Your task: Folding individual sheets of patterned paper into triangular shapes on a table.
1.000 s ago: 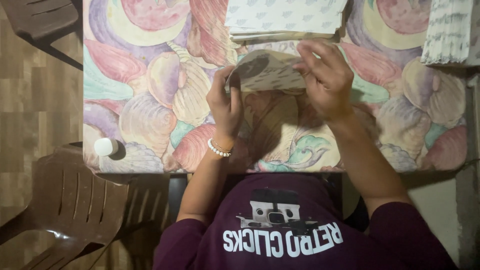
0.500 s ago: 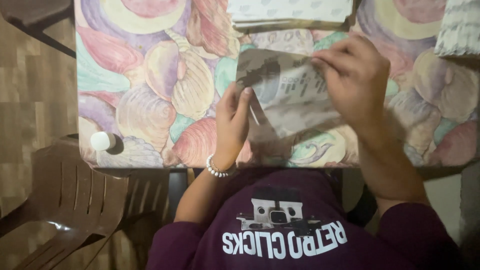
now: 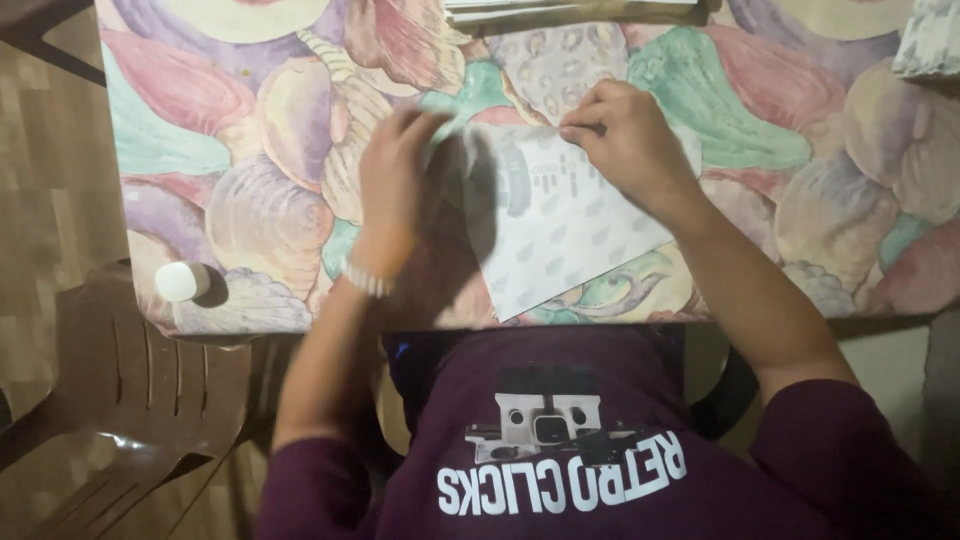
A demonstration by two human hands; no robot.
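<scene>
— Paper sheet [image 3: 560,235]: where is it seen?

— It is laid flat on the table [image 3: 200,140], near the front edge and just ahead of the person's chest. A faint repeated pattern and some dark printed marks are carried on it, and it is turned at a slant to the table edge.

— How is it held?

— Its upper edge is pinched by the right hand [image 3: 625,140], whose fingers are curled down onto the paper near the top right corner. The left hand [image 3: 392,175] is laid over the left side of the sheet, fingers stretched forward and pressed flat rather than closed; the hand is blurred, so whether anything is gripped cannot be told. A beaded bracelet [image 3: 365,280] is worn on that wrist.

— What is found around it?

— The table is covered by a cloth printed with large shells in pink, green and purple. A small white round object [image 3: 182,281] is set near the front left corner, well apart from the sheet. A stack of paper [image 3: 570,8] is seen at the far edge, and a folded pale item [image 3: 930,35] at the far right corner. A brown plastic chair [image 3: 130,390] is placed to the left.
</scene>
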